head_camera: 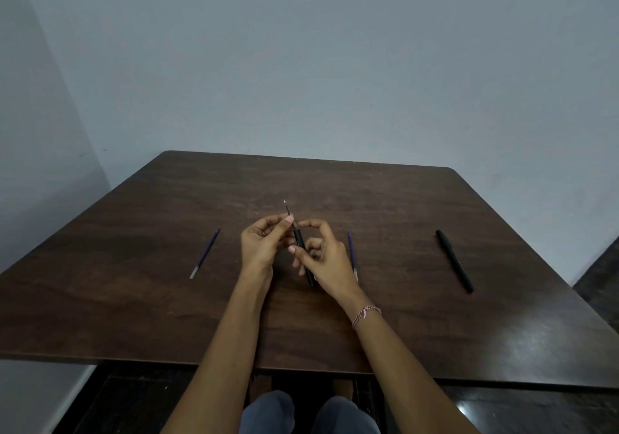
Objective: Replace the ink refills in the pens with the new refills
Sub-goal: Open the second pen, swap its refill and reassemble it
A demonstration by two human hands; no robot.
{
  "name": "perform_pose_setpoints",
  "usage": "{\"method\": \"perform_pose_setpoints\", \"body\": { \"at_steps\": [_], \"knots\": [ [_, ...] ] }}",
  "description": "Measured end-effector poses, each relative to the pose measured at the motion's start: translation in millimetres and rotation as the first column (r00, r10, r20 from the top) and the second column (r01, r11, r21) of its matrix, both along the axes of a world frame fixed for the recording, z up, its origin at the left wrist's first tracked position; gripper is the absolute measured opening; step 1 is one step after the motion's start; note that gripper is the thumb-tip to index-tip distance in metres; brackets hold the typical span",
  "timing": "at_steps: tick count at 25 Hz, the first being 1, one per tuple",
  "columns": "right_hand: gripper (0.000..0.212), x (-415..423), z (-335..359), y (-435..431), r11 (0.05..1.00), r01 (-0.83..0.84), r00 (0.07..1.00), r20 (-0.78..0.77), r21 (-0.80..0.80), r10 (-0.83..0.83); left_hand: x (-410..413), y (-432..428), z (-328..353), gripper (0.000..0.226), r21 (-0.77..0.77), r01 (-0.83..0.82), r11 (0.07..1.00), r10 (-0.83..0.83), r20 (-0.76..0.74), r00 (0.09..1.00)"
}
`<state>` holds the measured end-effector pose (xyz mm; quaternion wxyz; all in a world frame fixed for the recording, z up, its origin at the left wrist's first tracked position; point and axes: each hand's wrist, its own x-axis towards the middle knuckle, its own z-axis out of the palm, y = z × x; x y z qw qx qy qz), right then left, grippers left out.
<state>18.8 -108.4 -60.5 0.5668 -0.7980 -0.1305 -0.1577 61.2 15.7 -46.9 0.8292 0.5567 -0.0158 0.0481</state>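
Near edge: the surface ended just above the person's knees, and both forearms crossed it with bare wood on either side.
Right hand: its fingers were curled round the lower part of the black pen barrel, holding it off the surface with the tip end pointing away.
Left hand: thumb and forefinger were pinched together at the barrel's far mouth, where the thin inner refill stuck out.
Why held so: one hand seemed to steady the barrel while the other worked the inner refill along its length. Whether it was going out or in could not be told.
Left purple refill: it lay flat, well to the left of the hands.
Right purple refill: it lay just beside the right hand, probably kept within reach, and could easily be nudged.
Second black pen: it lay assembled, well to the right and near the surface's right edge.
Open room: bare wood ran beyond the hands to the far edge, enough to draw the inner refill straight out.
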Motion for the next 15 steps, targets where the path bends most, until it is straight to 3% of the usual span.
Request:
{"method": "perform_pose_setpoints", "body": {
  "at_steps": [12, 15],
  "knots": [
    [0.027, 5.1, -3.0, 0.4, 1.000, 0.007, 0.999, -0.051, -0.018, -0.007, 3.8, -2.7, -4.6, 0.004, -0.102, -0.213, 0.972, 0.222, 0.088, 0.971],
    [0.025, 6.2, -2.7, 0.0, 1.000, 0.011, 0.998, -0.069, 0.005, -0.011, 1.8, -5.9, -4.9, 0.005, -0.060, -0.246, 0.967, 0.250, 0.076, 0.965]
  ]
}}
